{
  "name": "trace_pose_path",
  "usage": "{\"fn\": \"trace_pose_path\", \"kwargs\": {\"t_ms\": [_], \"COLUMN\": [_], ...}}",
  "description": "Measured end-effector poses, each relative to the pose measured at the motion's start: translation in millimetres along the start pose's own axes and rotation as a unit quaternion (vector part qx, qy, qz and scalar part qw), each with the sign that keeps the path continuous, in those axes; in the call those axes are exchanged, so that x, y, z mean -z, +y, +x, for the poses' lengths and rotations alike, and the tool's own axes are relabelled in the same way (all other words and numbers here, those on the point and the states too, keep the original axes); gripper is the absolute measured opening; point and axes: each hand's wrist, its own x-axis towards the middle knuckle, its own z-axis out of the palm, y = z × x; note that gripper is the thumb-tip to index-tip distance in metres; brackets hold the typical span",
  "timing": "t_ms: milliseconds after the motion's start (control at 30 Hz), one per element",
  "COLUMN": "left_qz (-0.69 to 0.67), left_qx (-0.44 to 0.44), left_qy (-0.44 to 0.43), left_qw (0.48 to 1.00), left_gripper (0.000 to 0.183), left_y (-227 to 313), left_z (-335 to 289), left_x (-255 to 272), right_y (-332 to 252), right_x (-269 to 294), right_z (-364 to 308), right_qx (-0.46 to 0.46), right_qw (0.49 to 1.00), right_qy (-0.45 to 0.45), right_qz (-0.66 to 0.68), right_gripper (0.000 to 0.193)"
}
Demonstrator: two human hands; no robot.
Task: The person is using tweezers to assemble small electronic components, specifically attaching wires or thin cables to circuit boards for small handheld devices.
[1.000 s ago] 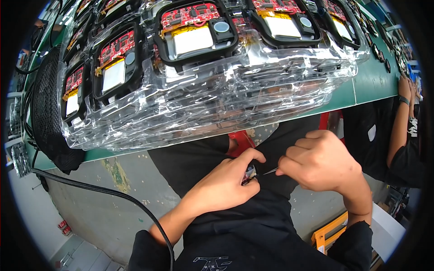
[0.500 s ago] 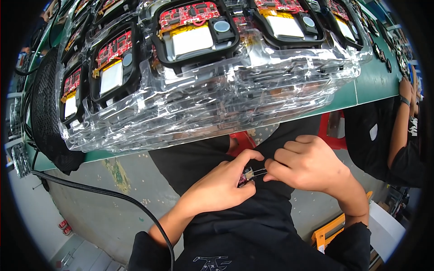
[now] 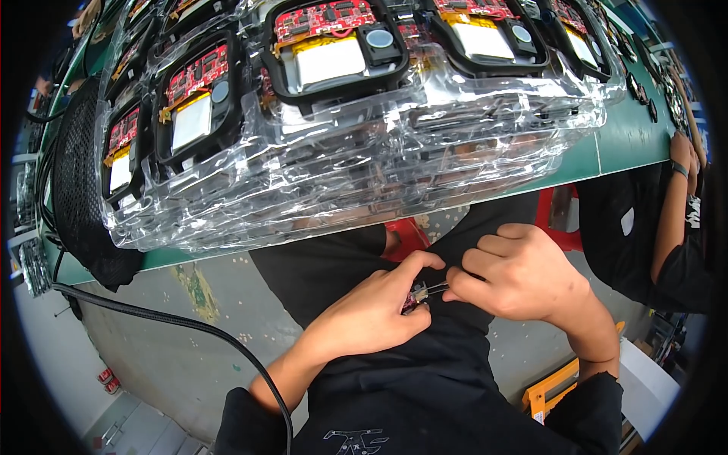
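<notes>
Green workbench (image 3: 629,144) carries stacked clear trays (image 3: 356,152) of circuit boards; below its edge, over the lap, left hand (image 3: 371,315) pinches a small reddish part (image 3: 415,298), right hand (image 3: 523,273) pinching thin tweezers (image 3: 432,287) against it.

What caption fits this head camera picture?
Both hands pinch a tiny part below stacked clear trays.

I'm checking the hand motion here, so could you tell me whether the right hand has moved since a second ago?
Yes. The right hand has shifted left, against the red stool, closing onto the left hand and the small part pinched there.
</notes>
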Motion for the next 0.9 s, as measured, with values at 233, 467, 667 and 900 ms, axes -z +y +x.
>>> {"fn": "trace_pose_path", "kwargs": {"t_ms": [233,467,667,900], "left_qz": [0.014,-0.021,-0.262,-0.476], "left_qx": [0.023,-0.039,0.046,-0.022], "left_qy": [-0.015,0.01,0.028,0.02], "left_qw": [1.0,0.999,0.964,0.879], "left_gripper": [0.055,0.045,0.032,0.054], "left_y": [5.7,-12.2,-23.7,-43.6], "left_z": [0.1,3.9,3.7,5.8], "left_x": [0.7,1.0,5.3,3.4], "right_y": [-1.8,1.7,15.7,0.5], "right_x": [1.3,8.9,-14.5,-32.0], "right_z": [1.7,-0.3,-6.0,5.0], "right_qx": [0.007,-0.001,-0.139,-0.298], "right_qw": [1.0,0.999,0.989,0.948], "right_qy": [-0.009,-0.029,0.032,0.044], "right_qz": [-0.013,-0.039,-0.044,0.098], "right_gripper": [0.012,0.011,0.01,0.024]}}
